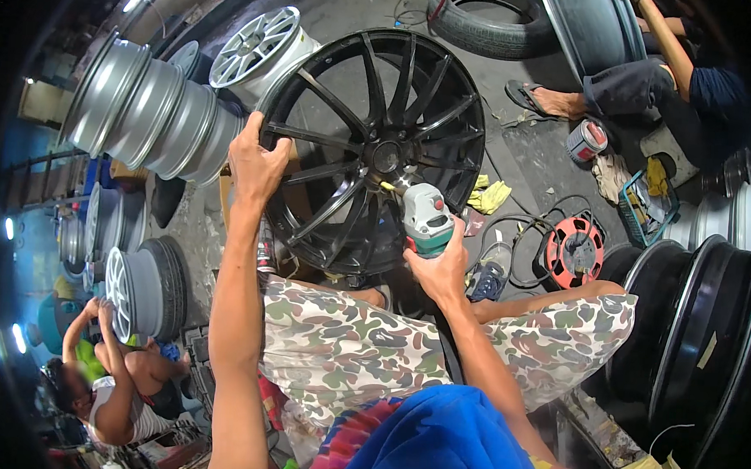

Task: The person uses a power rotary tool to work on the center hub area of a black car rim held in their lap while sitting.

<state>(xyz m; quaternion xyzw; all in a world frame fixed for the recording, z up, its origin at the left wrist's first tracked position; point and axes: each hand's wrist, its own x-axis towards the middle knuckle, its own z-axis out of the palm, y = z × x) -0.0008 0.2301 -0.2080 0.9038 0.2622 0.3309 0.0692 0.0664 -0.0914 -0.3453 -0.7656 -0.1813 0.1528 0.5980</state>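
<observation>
A black multi-spoke wheel rim (pixel 385 157) stands tilted in front of me, its spoked face toward me. My left hand (pixel 259 161) is closed around its left edge, with the thumb on the face side. In my right hand (pixel 441 267) is a grinder (pixel 427 216) with a grey head, a red button and a green body. A thin yellowish tip on the grinder points at the hub, close to the bolt holes; whether it touches the metal I cannot tell.
Silver rims (pixel 130 106) are stacked at left, black rims (pixel 681 332) at right. A red cord reel (pixel 572 251), yellow cloth (pixel 488 195), paint can (pixel 586 141) and green basket (pixel 647 204) lie right. One person (pixel 118 382) crouches lower left; another (pixel 683 89) sits upper right.
</observation>
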